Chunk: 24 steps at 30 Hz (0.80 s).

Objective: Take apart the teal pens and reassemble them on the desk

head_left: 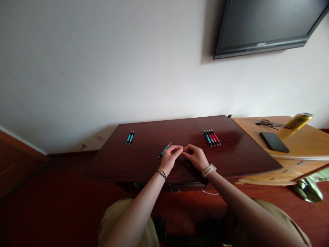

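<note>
Above the dark wooden table [180, 128], my left hand [171, 158] and my right hand [197, 158] meet at the fingertips. Both are closed in a pinch, and what lies between them is too small to make out. Just left of my left hand is a teal and black pen [163, 151], slanting, its middle close to my knuckles; I cannot tell whether the hand touches it. A pair of light blue pens [130, 138] lies side by side at the table's left. Behind my right hand, several blue and pink pens [212, 138] lie in a row.
A lighter wooden cabinet [250, 132] adjoins the table on the right. It carries a black phone [274, 141], a dark cable [267, 124] and a yellow can [299, 121]. A television [267, 25] hangs on the wall behind, at upper right.
</note>
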Available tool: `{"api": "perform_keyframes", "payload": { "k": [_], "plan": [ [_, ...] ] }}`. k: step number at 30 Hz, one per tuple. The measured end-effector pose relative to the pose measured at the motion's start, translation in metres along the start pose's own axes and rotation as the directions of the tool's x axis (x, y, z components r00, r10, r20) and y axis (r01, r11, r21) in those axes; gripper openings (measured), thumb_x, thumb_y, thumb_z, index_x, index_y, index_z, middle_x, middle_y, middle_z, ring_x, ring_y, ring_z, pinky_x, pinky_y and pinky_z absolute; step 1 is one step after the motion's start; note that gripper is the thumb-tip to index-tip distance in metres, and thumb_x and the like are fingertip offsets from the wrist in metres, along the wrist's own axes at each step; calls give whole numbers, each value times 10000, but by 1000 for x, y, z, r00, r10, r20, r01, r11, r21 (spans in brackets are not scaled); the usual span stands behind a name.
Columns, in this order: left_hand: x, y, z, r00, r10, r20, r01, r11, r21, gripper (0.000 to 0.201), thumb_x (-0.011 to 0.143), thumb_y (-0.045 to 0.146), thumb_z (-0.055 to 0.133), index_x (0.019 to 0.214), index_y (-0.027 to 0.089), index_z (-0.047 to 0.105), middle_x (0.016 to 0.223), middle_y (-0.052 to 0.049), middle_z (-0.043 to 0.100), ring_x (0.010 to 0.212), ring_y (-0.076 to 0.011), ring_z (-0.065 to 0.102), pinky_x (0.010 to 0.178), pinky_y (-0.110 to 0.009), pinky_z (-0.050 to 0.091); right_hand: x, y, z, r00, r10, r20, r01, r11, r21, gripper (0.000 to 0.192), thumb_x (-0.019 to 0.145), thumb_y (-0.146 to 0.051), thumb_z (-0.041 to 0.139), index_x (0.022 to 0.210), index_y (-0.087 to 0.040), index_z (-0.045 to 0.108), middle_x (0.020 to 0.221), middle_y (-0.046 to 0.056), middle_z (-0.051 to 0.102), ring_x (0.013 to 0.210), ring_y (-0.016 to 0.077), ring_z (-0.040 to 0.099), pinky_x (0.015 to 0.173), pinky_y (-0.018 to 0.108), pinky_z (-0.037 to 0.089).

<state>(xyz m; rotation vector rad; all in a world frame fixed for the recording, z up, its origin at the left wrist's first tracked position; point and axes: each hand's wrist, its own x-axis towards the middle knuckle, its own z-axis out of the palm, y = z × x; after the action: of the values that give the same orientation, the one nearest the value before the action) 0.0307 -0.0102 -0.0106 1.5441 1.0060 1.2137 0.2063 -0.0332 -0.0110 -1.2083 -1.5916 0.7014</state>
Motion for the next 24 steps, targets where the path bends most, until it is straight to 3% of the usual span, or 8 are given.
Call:
{"api": "perform_keyframes", "payload": {
  "k": [4, 9, 12, 16, 20, 24],
  "plan": [
    [0, -3, 0, 998, -30, -54, 31, 999, 17, 294, 853, 476, 770, 905, 187, 783, 912, -65, 775, 860, -212, 685, 806, -325, 512, 1, 1, -1, 1000, -25, 16, 25, 999, -29, 287, 910, -487, 717, 820, -216, 694, 801, 23, 727, 723, 191, 639, 700, 300, 477],
    [-1, -6, 2, 992, -29, -123, 37, 998, 56, 308, 831, 479, 787, 802, 182, 710, 807, -30, 711, 787, -175, 620, 747, -289, 459, -2, -5, -1, 991, -133, 7, 131, 962, -241, 211, 915, -381, 742, 803, -220, 662, 812, 14, 696, 725, 180, 621, 705, 286, 453],
    [0, -8, 2, 975, -64, -215, 63, 998, -11, 340, 844, 492, 775, 771, 188, 640, 684, 17, 610, 662, -134, 535, 661, -264, 409, -4, -6, -2, 986, -169, 11, 164, 934, -319, 180, 924, -355, 738, 831, -226, 653, 853, 22, 698, 745, 182, 629, 712, 282, 457],
    [2, -10, 0, 955, -100, -279, 67, 990, -126, 359, 867, 498, 742, 760, 193, 587, 609, 48, 508, 591, -114, 460, 595, -253, 352, -2, 3, -6, 990, -139, -12, 126, 929, -348, 167, 920, -369, 743, 858, -231, 673, 877, 26, 719, 765, 189, 656, 721, 281, 478],
    [3, -10, 1, 967, -88, -239, 58, 990, -132, 311, 855, 478, 739, 857, 173, 677, 710, 9, 596, 636, -120, 508, 611, -251, 387, 4, 10, -11, 998, -43, -48, 24, 938, -345, 148, 931, -397, 719, 967, -254, 733, 888, 25, 767, 785, 211, 706, 739, 298, 506],
    [4, -12, 4, 970, -97, -222, 72, 991, -116, 315, 850, 481, 736, 892, 170, 705, 780, -22, 656, 676, -132, 548, 619, -251, 410, 12, 8, -11, 996, 21, -88, -42, 969, -244, 218, 938, -365, 694, 1136, -273, 693, 860, 8, 781, 740, 201, 738, 724, 294, 536]
  ]
}}
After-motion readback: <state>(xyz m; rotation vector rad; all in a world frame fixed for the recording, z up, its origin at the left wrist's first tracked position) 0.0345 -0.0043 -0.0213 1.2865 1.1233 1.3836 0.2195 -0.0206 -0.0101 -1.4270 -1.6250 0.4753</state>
